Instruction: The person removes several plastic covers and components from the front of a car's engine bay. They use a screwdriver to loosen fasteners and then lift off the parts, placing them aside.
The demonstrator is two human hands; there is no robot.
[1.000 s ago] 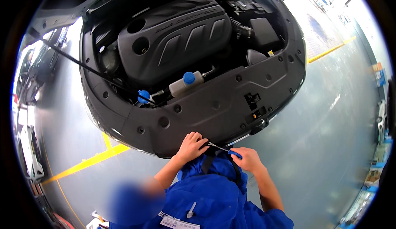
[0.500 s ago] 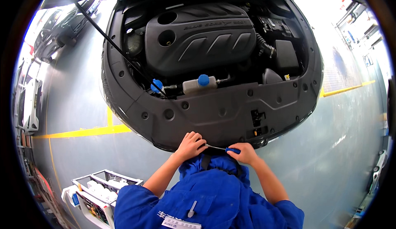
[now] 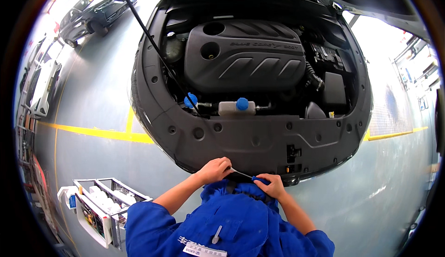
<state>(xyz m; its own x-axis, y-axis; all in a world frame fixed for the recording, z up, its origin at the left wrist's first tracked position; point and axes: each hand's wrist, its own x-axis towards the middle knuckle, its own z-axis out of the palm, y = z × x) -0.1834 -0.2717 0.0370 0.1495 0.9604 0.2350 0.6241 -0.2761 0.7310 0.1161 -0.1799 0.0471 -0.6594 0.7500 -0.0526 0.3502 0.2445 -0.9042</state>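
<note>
Head view: the right hand (image 3: 272, 186) is closed around the handle of a slim tool with a blue grip and a thin silver metal shaft (image 3: 261, 180). That tool lies slantwise between the two hands, at the front edge of the broad matte-black plastic panel (image 3: 255, 141) spanning the car's nose. Its shaft runs up and leftward to the bent fingers of the left hand (image 3: 216, 170); whether those fingers pinch the tip or something small beside it, I cannot tell. The hands are apart, joined only by the tool.

With the tip so near bare fingers, a sudden slip under a hard push could, I judge, jab the left hand. A skid the other way might scratch the panel, as a metal shaft would likely mark plastic. Anything small let go there could drop into the rectangular black opening (image 3: 293, 154) on the panel's right, or past the front edge. Farther back, the white plastic reservoir with a round blue cap (image 3: 236, 108) sits well apart from the shaft, so a knock seems unlikely.
</note>
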